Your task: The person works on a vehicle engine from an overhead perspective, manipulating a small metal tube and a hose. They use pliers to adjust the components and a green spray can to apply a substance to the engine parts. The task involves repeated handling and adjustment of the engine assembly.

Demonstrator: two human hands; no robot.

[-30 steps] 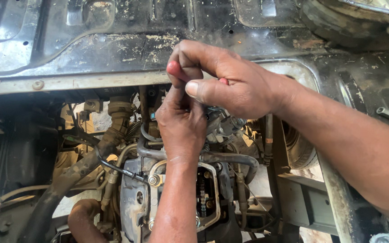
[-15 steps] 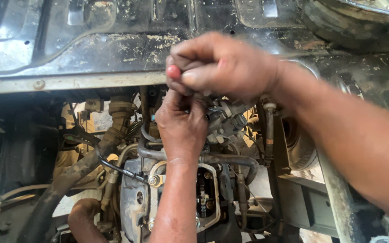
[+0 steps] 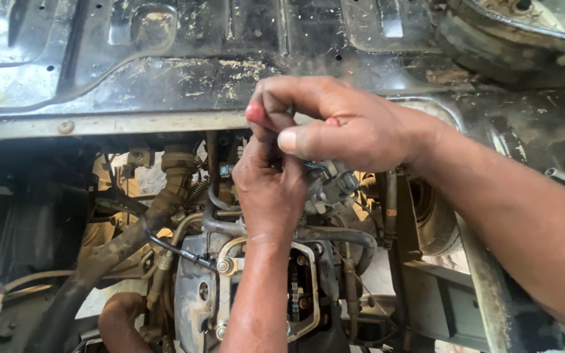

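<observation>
Far to the left of both hands, a thick dirty hose [image 3: 109,252] runs up out of the engine bay toward a ribbed fitting [image 3: 179,167]. Just left of the left hand, a thin black cable [image 3: 171,250] crosses to a bolt on the engine casing [image 3: 197,301].

The left hand [image 3: 268,189] reaches up from below, its forearm lying over the open engine casing. Its fingers are curled closed around something small above, but the back of the hand hides what it grips.

The right hand [image 3: 335,124] comes in from the right and sits directly above the left, touching it. It is closed in a pinch: thumb and fingers press on a red-handled tool [image 3: 257,114], of which only the red end shows between the fingers. Just below and right of this hand sits a small grey metal part [image 3: 331,186] with connectors, close against both hands.

Right of that, a rusty pipe [image 3: 390,199] stands upright beside the body panel [image 3: 165,78].

Risk, as I judge it: the two hands crowd one spot and hide the work, so the tool could slip off its seat, and any loosened piece could drop into the open engine casing beneath the left forearm.
</observation>
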